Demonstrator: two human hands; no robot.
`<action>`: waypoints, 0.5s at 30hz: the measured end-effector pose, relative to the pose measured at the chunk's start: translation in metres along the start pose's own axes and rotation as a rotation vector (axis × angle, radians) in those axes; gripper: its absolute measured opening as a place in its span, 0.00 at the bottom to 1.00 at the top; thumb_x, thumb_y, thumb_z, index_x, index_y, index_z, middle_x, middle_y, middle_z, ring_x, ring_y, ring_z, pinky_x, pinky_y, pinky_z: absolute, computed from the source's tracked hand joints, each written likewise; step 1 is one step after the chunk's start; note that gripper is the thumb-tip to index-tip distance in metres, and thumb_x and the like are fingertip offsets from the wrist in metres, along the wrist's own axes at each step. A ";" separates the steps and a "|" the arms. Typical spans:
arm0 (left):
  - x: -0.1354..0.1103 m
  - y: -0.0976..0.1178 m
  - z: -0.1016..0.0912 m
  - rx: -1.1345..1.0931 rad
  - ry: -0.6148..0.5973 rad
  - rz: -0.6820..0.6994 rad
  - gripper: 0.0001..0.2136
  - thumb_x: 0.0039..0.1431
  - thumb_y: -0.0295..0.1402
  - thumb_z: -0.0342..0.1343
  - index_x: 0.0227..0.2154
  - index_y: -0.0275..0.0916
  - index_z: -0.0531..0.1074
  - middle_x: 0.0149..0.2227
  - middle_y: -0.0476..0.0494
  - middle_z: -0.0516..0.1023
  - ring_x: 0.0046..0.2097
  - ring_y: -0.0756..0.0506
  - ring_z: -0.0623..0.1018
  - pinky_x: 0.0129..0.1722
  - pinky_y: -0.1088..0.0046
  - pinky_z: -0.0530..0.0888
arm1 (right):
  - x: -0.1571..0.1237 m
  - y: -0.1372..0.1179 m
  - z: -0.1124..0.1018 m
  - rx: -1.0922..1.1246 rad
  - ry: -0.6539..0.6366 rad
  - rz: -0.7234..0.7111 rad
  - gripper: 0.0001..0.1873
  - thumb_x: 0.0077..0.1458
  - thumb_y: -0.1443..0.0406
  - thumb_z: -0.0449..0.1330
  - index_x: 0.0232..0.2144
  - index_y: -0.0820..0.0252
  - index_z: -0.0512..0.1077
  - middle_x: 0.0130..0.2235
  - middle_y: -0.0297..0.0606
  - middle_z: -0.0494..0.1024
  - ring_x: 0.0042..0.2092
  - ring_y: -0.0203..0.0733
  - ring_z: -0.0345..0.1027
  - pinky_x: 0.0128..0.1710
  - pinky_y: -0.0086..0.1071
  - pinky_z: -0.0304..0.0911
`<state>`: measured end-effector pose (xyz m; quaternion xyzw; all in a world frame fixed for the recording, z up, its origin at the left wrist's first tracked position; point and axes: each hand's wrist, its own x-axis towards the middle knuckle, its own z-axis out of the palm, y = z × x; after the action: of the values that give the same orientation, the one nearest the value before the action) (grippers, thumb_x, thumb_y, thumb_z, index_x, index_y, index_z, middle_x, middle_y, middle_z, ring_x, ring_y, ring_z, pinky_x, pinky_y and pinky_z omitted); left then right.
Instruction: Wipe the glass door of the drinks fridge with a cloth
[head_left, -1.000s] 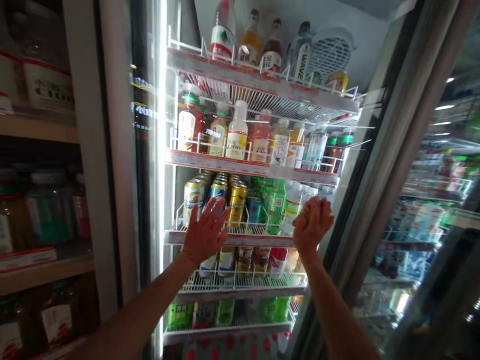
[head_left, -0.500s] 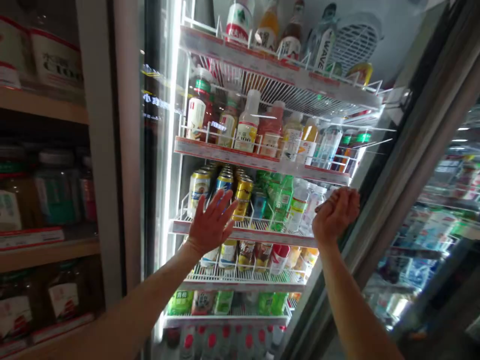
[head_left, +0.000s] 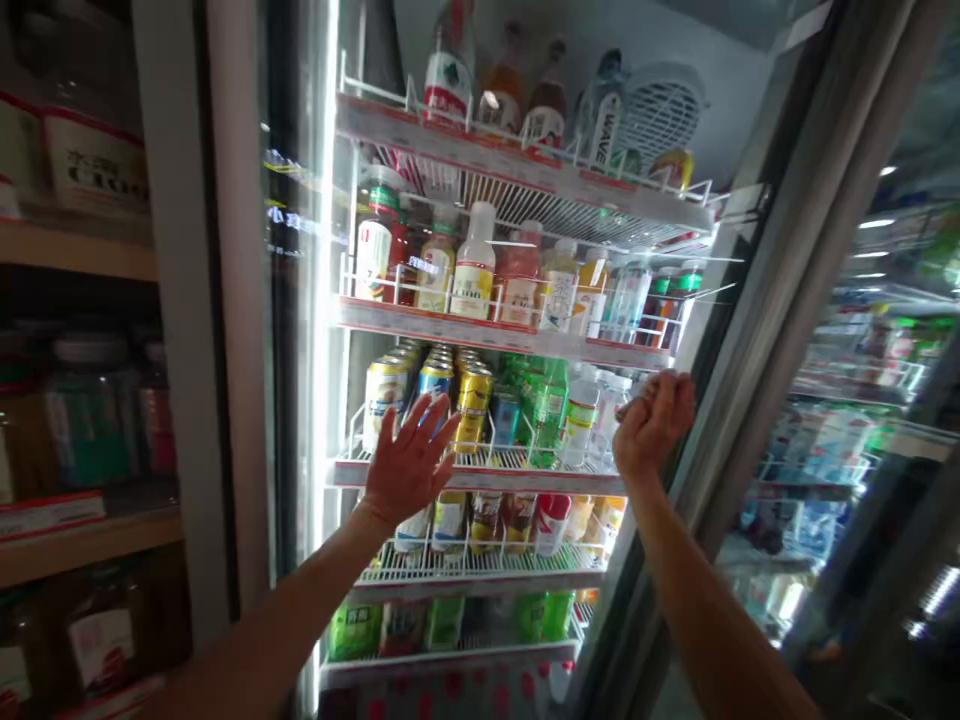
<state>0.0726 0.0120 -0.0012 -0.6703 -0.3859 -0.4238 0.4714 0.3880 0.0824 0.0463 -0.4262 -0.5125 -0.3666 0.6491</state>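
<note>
My left hand is raised with its fingers spread and holds nothing. It appears in front of the cooler shelf with yellow and blue cans; whether its palm touches glass I cannot tell. My right hand is closed, beside the right-hand edge of the lit drinks cooler. A small greyish patch shows at its left side, but the fingers hide what is in it. Green bottles and clear bottles stand on the shelf between my hands.
A metal door frame slants along the right. More bottles fill the upper shelf, such as a C100 bottle, and packs sit low down. At left, a grey upright borders another shelf of bottles. A round vent shows up top.
The view has shifted a little, so the upper shelves sit lower and further left. Both hands keep the same poses, with the right hand slightly further left in view.
</note>
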 end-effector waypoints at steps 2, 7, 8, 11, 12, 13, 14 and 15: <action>0.000 -0.001 0.000 -0.008 0.005 -0.002 0.28 0.60 0.37 0.47 0.62 0.42 0.48 0.61 0.41 0.60 0.66 0.45 0.49 0.64 0.56 0.42 | -0.007 -0.011 0.000 0.002 -0.009 -0.070 0.24 0.57 0.64 0.45 0.56 0.63 0.60 0.60 0.53 0.59 0.63 0.53 0.47 0.59 0.57 0.44; 0.001 -0.001 0.002 -0.021 0.027 0.003 0.29 0.60 0.37 0.48 0.63 0.44 0.46 0.63 0.42 0.55 0.66 0.46 0.49 0.64 0.56 0.42 | -0.002 0.010 -0.009 -0.031 -0.062 -0.076 0.23 0.58 0.63 0.46 0.55 0.60 0.62 0.59 0.50 0.61 0.63 0.51 0.50 0.59 0.57 0.46; 0.001 -0.001 0.002 -0.022 0.028 0.002 0.29 0.60 0.37 0.48 0.63 0.45 0.46 0.63 0.43 0.54 0.66 0.46 0.49 0.64 0.56 0.42 | 0.000 0.018 -0.010 -0.040 -0.012 -0.010 0.24 0.58 0.64 0.45 0.56 0.62 0.61 0.59 0.52 0.61 0.62 0.52 0.50 0.58 0.57 0.48; 0.001 -0.001 0.003 -0.024 0.025 -0.003 0.29 0.59 0.36 0.49 0.62 0.46 0.47 0.63 0.43 0.53 0.65 0.45 0.50 0.64 0.56 0.42 | 0.001 0.021 -0.008 -0.052 0.090 0.090 0.25 0.58 0.64 0.44 0.56 0.65 0.61 0.59 0.54 0.61 0.62 0.52 0.52 0.56 0.56 0.51; 0.001 -0.001 0.003 -0.024 0.025 -0.005 0.30 0.59 0.36 0.50 0.62 0.46 0.47 0.63 0.44 0.53 0.65 0.45 0.50 0.64 0.56 0.43 | -0.003 0.014 -0.007 -0.045 0.083 0.065 0.24 0.58 0.64 0.44 0.56 0.64 0.61 0.59 0.54 0.62 0.62 0.52 0.51 0.57 0.56 0.51; 0.001 -0.001 0.003 -0.025 0.028 -0.006 0.30 0.59 0.36 0.50 0.62 0.46 0.47 0.63 0.43 0.53 0.65 0.44 0.51 0.64 0.56 0.43 | -0.008 0.005 -0.005 -0.029 0.060 0.017 0.24 0.58 0.64 0.45 0.55 0.63 0.62 0.59 0.52 0.61 0.62 0.51 0.50 0.57 0.55 0.50; 0.001 -0.001 0.004 -0.026 0.032 -0.005 0.30 0.58 0.36 0.50 0.62 0.46 0.47 0.63 0.43 0.54 0.65 0.44 0.51 0.64 0.56 0.43 | -0.014 -0.005 -0.004 -0.006 0.030 -0.046 0.23 0.58 0.64 0.45 0.55 0.61 0.62 0.59 0.51 0.61 0.63 0.50 0.49 0.58 0.54 0.50; 0.000 -0.001 0.004 -0.030 0.032 -0.006 0.30 0.58 0.36 0.51 0.62 0.46 0.48 0.63 0.43 0.54 0.65 0.44 0.51 0.64 0.56 0.43 | -0.019 -0.015 -0.003 0.019 -0.010 -0.123 0.23 0.58 0.64 0.45 0.55 0.60 0.62 0.59 0.49 0.61 0.64 0.50 0.47 0.59 0.53 0.50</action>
<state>0.0722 0.0159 -0.0012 -0.6692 -0.3742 -0.4415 0.4660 0.3719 0.0750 0.0302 -0.3897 -0.5445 -0.3987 0.6266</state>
